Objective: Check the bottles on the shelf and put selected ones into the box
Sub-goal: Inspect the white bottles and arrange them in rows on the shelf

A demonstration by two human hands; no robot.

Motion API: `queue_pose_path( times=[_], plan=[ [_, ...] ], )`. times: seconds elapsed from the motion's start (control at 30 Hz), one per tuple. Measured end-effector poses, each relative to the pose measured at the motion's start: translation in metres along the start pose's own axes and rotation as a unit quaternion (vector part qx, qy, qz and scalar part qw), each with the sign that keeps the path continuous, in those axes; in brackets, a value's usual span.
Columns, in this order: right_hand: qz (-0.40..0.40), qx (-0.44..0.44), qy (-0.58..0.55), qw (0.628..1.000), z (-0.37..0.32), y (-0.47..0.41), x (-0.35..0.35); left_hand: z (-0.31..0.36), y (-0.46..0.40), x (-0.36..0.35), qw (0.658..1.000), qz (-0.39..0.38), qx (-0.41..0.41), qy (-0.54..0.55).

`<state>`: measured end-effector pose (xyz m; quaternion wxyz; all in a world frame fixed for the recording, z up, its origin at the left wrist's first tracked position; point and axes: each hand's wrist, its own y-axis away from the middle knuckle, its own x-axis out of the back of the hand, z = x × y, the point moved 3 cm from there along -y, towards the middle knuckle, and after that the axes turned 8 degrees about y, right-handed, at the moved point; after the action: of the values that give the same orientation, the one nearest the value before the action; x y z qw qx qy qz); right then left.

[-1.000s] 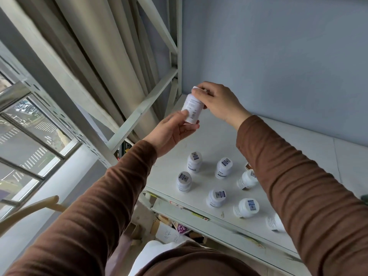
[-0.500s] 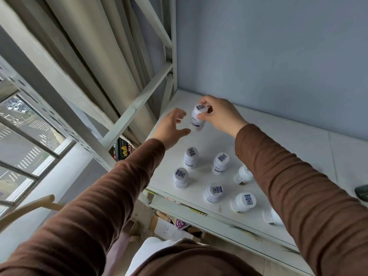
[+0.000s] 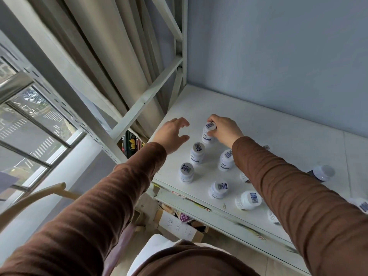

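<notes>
The right hand [image 3: 224,129] grips an upright bottle [image 3: 208,132] standing on the shelf [image 3: 278,132], the left hand [image 3: 172,134] spread empty beside it, other bottles nearer than the fingers, no box identifiable, so sorting seems barely begun.

Beige curtain [image 3: 111,62] is hanging in folds behind the white rack frame [image 3: 147,94]. Barred window [image 3: 29,124] at left is showing a street with painted crossings below. Blue-grey wall [image 3: 278,56] is standing behind. A curved pale wooden chair back [image 3: 33,198] is showing lower left.
</notes>
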<state>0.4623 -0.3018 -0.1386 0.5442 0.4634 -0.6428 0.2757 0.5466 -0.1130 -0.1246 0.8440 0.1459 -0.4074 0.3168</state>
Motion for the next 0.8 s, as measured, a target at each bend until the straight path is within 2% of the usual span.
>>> queue_pose_path(
  times=[0.1, 0.27, 0.37, 0.6, 0.7, 0.8],
  plan=[
    [-0.004, 0.001, -0.018, 1.0, 0.0, 0.007, 0.008, 0.003, 0.008, 0.005, 1.0, 0.006, -0.007, -0.011],
    [0.077, 0.04, -0.006, 0.996, -0.012, 0.041, 0.044, 0.025, 0.032, 0.018, 0.997, 0.038, -0.052, -0.051],
    [0.085, 0.06, -0.013, 0.994, -0.02, 0.08, 0.054, 0.04, 0.055, 0.024, 0.993, 0.06, -0.081, -0.066],
    [0.035, 0.071, -0.031, 0.996, -0.019, 0.169, 0.037, 0.061, 0.12, 0.006, 0.99, 0.074, -0.098, -0.071],
    [0.01, 0.102, -0.012, 0.995, -0.012, 0.185, 0.019, 0.064, 0.145, -0.014, 0.991, 0.067, -0.094, -0.062],
    [-0.048, 0.15, 0.028, 0.987, -0.009, 0.189, -0.002, 0.062, 0.165, -0.041, 0.995, 0.046, -0.063, -0.059]
  ],
)
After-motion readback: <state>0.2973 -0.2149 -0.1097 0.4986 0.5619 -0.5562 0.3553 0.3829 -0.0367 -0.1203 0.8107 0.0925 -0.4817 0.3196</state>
